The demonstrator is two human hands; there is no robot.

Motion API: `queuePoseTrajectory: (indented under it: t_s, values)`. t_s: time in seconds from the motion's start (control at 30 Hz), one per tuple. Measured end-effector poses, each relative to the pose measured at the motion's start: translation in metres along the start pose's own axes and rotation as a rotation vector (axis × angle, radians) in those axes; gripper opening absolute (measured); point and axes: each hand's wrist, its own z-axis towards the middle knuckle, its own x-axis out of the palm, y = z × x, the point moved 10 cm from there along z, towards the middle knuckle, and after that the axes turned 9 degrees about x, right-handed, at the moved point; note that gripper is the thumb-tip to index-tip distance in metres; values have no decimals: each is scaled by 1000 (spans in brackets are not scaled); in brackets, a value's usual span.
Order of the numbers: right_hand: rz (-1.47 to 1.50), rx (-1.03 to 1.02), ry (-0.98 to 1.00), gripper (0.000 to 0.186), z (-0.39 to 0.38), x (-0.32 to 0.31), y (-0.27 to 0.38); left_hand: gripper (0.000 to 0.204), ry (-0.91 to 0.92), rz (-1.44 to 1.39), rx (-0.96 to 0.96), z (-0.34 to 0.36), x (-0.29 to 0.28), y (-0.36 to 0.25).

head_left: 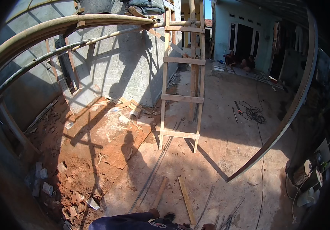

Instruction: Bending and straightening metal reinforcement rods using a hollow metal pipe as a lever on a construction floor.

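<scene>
At the bottom edge my dark clothing shows, with a small part of my left hand [153, 212] above it and my right hand [209, 226] cut off by the frame edge; I cannot make out their fingers. Just beyond them a pale wooden plank [187, 200] and a second board [160, 192] lie on the concrete. Thin metal rods [229, 216] lie near my right hand. Farther forward, a wooden ladder [182, 97] stands against bamboo scaffolding [46, 30]. My shadow falls on the ground.
Rubble and dug earth [80, 184] lie at left. A long post [272, 142] slants up at right, past a coiled cable [251, 113] and stacked items [302, 172]. A worker's legs [144, 8] show on the scaffold. Two people [230, 57] sit by the far doorway.
</scene>
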Motion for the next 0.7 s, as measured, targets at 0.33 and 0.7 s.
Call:
queuePoseTrajectory:
  t_s: [0.33,0.7]
  values:
    - [897,615,-319,22,-296,0,21,28,-178,228,225,-5,-87,-37]
    - [1168,707,-469,28,-413,68,-32,26,-264,-55,126,-9,-84,-111]
